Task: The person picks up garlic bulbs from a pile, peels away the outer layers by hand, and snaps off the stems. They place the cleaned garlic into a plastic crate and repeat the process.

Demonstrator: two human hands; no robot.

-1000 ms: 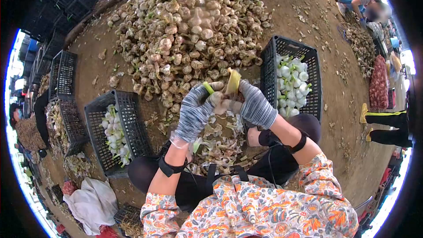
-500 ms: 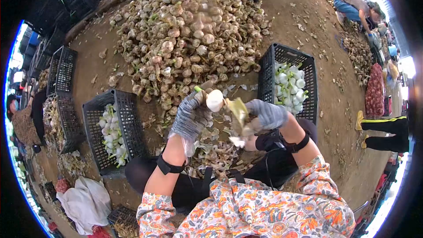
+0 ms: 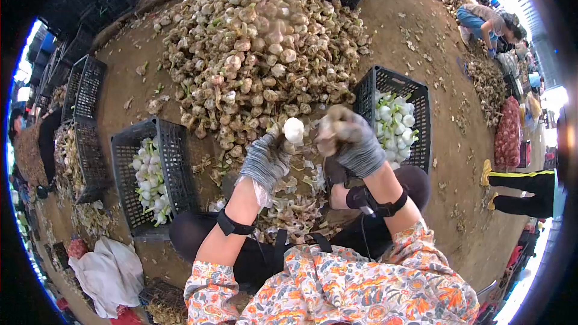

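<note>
My left hand (image 3: 267, 157), in a grey knit glove, is closed on a white peeled garlic bulb (image 3: 294, 131) that sticks out past its fingertips. Just right of the bulb, apart from it, is my right hand (image 3: 355, 144), gloved too. Its brown-stained fingers are curled and blurred by motion; what they hold, if anything, I cannot make out. Beyond both hands rises a big heap of unpeeled garlic (image 3: 265, 54). Dry garlic skins (image 3: 292, 213) litter the ground between my legs.
Black crates with white, green-stemmed garlic stand at left (image 3: 174, 174) and right (image 3: 424, 123). More black crates (image 3: 87, 93) line the far left. One person (image 3: 490, 21) bends at upper right, near a red mesh sack (image 3: 509, 132). Another person's legs (image 3: 521, 183) show at right.
My right hand has moved up from lower down beside the bulb, and the pale strip of skin at its fingers no longer shows. The bulb stays in my left hand, its green stem now out of sight.
</note>
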